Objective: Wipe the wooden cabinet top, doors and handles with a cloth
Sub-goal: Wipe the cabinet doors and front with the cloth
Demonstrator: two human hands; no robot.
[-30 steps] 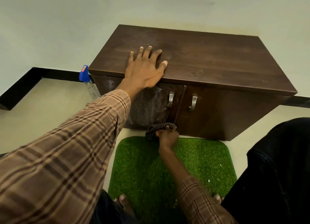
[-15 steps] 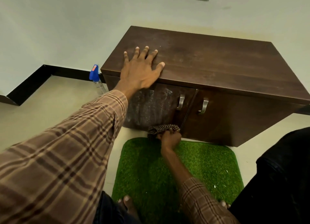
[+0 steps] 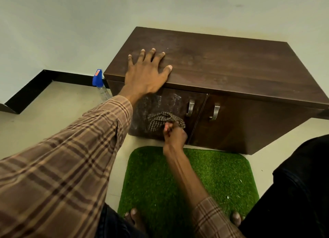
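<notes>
Dark wood cabinet (image 3: 231, 63), and the left door (image 3: 169, 111) is getting its wipe right now.

The right hand (image 3: 175, 134) is clenching the checked cloth (image 3: 164, 121) against the left door, just beside its handle (image 3: 190, 107); the left hand (image 3: 146, 73) is lying flat and open on the top, gripping nothing. Pale smears are showing on the door above the cloth, so I'd be spreading the cloth flatter and working overlapping strokes up to that edge, then round the handle. The left arm is covering the door's left part, the cabinet's right end is running out of frame, and a spray bottle (image 3: 99, 84), probably, is peeking out beside it.
</notes>
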